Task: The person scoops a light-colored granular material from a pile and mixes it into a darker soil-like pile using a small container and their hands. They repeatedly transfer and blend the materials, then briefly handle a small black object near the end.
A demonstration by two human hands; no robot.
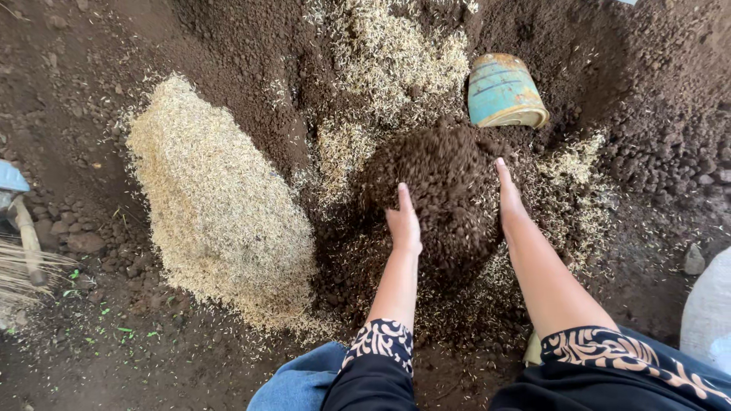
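A blurred clump of dark soil sits between both hands' flat, unclenched fingers, touching them.

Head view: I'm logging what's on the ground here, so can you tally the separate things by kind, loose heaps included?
Hands: 2, left hand and right hand
Husk heaps: 1, pale husk heap
Soil mounds: 1, dark soil mound between the hands
Pots: 1, teal pot on its side
Brooms: 1, broom
Total: 6
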